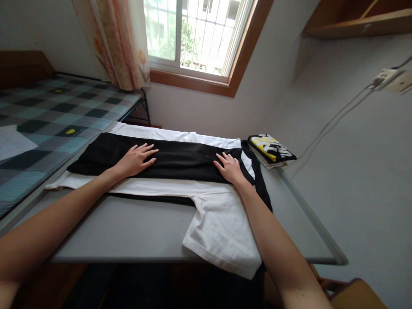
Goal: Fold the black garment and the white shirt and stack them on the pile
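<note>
A long folded black garment (183, 159) lies across a white short-sleeved T-shirt (225, 219) on the table. My left hand (137, 159) rests flat on the left half of the black cloth, fingers spread. Near the cloth's right end, my right hand (229, 168) also lies flat with its fingers apart. One white sleeve spreads toward me and hangs over the front edge. More black fabric (262, 189) shows beneath the shirt, at the right and along its lower side. Neither hand grips anything.
Folded clothes (270, 149) with a yellow, black and white pattern sit at the table's back right. The grey table (128, 231) meets a bed with a checked mattress (96, 103) on the left. Cables (334, 118) run down the right wall from a socket. Part of a chair (357, 294) shows below right.
</note>
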The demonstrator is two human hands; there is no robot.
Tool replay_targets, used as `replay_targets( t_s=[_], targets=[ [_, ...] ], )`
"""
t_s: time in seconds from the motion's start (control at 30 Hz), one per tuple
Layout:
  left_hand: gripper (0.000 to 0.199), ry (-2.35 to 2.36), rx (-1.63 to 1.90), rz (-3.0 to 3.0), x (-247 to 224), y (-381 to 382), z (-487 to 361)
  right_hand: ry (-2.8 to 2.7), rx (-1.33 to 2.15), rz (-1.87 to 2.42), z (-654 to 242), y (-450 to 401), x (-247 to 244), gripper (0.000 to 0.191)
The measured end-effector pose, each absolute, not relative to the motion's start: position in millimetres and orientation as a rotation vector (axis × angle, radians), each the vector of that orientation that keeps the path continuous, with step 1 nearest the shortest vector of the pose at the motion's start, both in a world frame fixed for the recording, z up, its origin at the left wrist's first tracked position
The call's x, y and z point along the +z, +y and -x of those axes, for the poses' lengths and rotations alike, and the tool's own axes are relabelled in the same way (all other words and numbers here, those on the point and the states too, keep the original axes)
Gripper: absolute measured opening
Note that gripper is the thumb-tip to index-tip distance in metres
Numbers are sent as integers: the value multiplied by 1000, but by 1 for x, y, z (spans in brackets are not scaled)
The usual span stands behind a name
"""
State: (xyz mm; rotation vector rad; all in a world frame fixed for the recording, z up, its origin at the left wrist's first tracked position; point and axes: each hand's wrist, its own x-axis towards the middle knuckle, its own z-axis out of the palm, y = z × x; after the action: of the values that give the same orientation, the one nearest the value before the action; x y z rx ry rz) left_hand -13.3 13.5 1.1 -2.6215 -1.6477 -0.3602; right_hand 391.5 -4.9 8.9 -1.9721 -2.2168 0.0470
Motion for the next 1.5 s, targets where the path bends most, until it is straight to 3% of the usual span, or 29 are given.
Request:
replay_targets(
  t_s=[1.5],
  targets=[
    [61, -1660, -328, 2611, 2, 14, 13, -2213, 37, 1974, -390, -7, 11, 55]
  ],
)
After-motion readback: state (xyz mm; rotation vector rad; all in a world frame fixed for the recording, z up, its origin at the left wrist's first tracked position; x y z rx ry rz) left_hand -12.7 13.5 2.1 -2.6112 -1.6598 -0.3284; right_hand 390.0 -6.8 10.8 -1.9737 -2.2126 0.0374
